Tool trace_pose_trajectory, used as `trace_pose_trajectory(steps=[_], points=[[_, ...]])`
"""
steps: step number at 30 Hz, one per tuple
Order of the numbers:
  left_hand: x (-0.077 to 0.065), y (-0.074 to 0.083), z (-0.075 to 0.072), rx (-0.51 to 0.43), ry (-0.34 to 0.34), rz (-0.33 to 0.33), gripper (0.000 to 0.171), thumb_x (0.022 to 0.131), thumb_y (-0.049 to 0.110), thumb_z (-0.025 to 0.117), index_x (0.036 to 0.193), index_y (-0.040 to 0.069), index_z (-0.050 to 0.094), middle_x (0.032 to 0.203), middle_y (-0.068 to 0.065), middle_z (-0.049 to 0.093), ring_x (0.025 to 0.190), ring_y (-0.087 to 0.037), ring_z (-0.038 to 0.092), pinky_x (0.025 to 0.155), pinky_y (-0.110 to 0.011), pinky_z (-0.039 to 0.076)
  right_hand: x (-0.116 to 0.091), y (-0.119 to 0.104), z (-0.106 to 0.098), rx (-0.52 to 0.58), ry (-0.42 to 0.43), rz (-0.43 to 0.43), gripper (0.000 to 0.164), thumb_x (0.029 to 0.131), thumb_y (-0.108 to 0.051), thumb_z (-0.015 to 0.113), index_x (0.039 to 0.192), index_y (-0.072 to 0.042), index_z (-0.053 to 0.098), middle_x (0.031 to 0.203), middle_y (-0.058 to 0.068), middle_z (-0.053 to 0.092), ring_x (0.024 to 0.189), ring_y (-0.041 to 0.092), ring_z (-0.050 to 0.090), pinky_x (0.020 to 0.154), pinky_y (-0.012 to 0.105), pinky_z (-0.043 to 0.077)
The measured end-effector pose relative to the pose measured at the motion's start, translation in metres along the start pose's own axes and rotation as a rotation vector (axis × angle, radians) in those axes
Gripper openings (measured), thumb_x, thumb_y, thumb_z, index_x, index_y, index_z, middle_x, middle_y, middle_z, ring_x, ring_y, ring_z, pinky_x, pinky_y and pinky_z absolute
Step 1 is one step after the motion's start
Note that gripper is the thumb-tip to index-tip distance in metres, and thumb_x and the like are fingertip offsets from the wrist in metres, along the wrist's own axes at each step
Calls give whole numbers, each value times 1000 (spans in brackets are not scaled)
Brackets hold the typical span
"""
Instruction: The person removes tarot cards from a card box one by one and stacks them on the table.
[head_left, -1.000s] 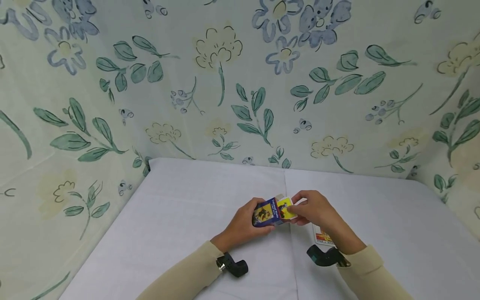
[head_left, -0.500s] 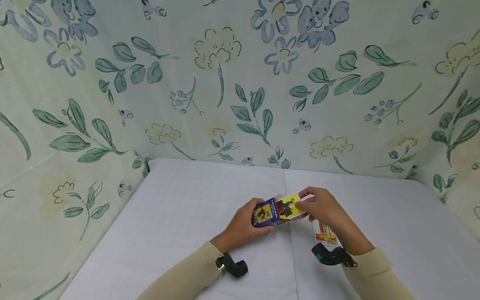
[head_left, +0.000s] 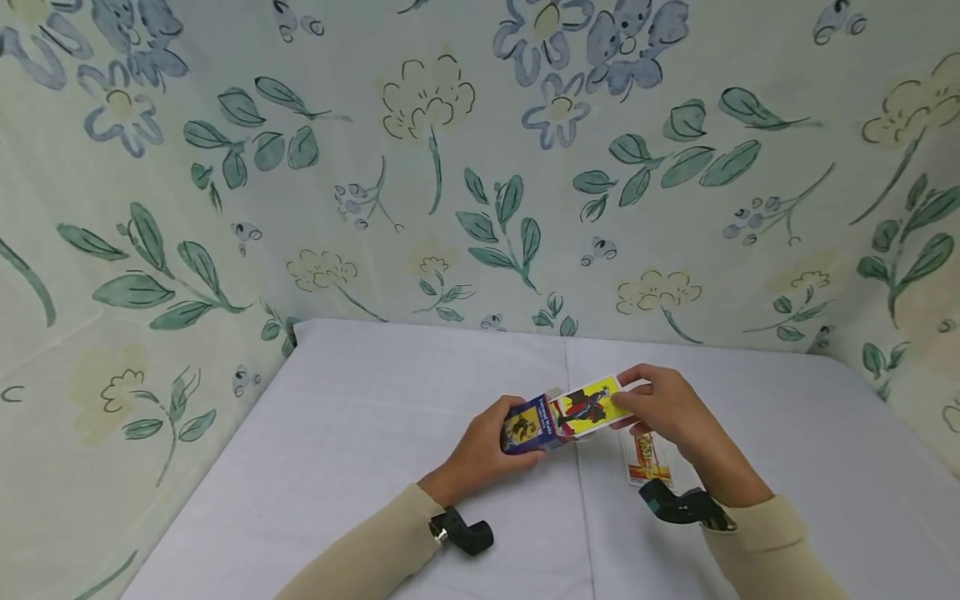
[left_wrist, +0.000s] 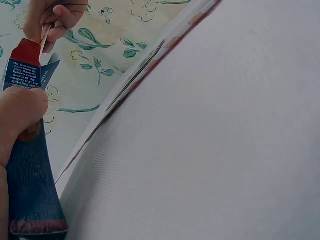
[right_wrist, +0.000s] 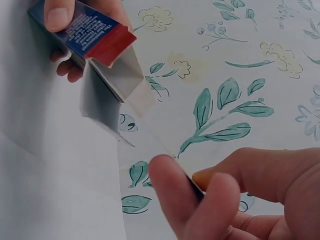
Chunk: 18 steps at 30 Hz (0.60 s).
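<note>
Head view, left to right. Flowered cloth [head_left: 420,250] across the back and down both sides; white-covered desk [head_left: 375,383] in front of it, lower half of frame. Beige left sleeve [head_left: 367,550] enters at bottom, just left of centre, with a black wrist device [head_left: 465,533] at its cuff.

Left hand [head_left: 476,450], lower centre: grip closed round a dark blue box [head_left: 525,427], held tilted, its mouth toward the right of frame. Lettering on the front reads "Universal Waite". In the left wrist view the thumb lies across the printed side, left edge of frame, below a red end. Right wrist view, upper left: box mouth open, pale inside, a flap [right_wrist: 97,102] hanging loose.

Yellow-faced card [head_left: 588,406], right of the box: one end at the mouth, most of its face out. Whether it is single or a thin stack, cannot tell.

White-bordered card [head_left: 647,461], lower right of centre, flat on the desk, partly hidden by the right arm.

Right hand [head_left: 670,414]: narrow grip, thumb and fingers pinching the card's outer end. Second black device [head_left: 682,505] and right sleeve [head_left: 772,550] at lower right.
</note>
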<state>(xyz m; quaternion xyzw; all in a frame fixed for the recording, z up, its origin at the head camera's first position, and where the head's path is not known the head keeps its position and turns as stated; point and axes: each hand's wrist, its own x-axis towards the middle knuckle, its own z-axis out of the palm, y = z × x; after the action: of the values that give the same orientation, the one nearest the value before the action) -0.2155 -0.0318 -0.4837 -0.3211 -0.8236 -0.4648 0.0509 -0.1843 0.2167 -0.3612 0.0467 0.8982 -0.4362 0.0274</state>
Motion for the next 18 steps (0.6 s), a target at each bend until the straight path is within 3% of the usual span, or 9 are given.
trace_pose_trajectory(steps=[18], points=[[0, -2, 1, 7, -3, 2, 69, 81, 49, 73, 133, 16, 42, 119, 1, 55, 99, -8, 52, 82, -23, 48, -4, 9, -18, -7, 28, 7, 44, 93, -18, 59, 128, 6, 46, 100, 23, 68, 68, 23, 65, 60, 31, 52]])
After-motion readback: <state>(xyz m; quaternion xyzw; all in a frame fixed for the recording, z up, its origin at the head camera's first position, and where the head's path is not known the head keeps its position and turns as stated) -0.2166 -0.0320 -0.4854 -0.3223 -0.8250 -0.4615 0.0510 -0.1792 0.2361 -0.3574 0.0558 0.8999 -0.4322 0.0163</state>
